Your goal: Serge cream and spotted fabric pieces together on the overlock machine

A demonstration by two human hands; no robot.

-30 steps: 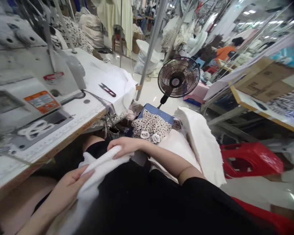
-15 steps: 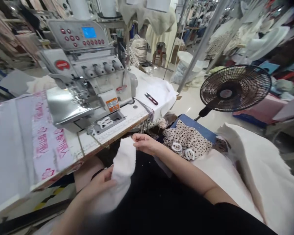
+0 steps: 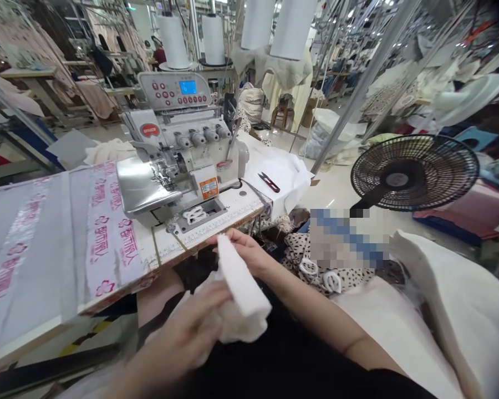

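Observation:
A piece of white fabric (image 3: 245, 285) hangs between my two hands, in front of my dark clothing. My right hand (image 3: 243, 249) pinches its upper edge near the front of the machine table. Lower and to the left, my left hand (image 3: 195, 321) is wrapped round the bunched part of the cloth, somewhat blurred. Beyond them stands an overlock sewing machine (image 3: 191, 133) with a lit blue display. White looped pieces (image 3: 194, 214) lie in a recess of the table (image 3: 249, 208), and dark red thread snips (image 3: 269, 182) rest on white cloth to the right.
A black fan (image 3: 413, 173) stands at the right. Spotted fabric with white rings (image 3: 295, 252) lies beside my right forearm, and large white cloth (image 3: 453, 293) fills the lower right. Printed plastic (image 3: 103, 238) covers the table's left part. Thread cones (image 3: 172, 41) stand behind the machine.
The view has tilted up and shifted left. My left hand has moved up and right towards my right hand, and the white fabric is now folded and bunched between them.

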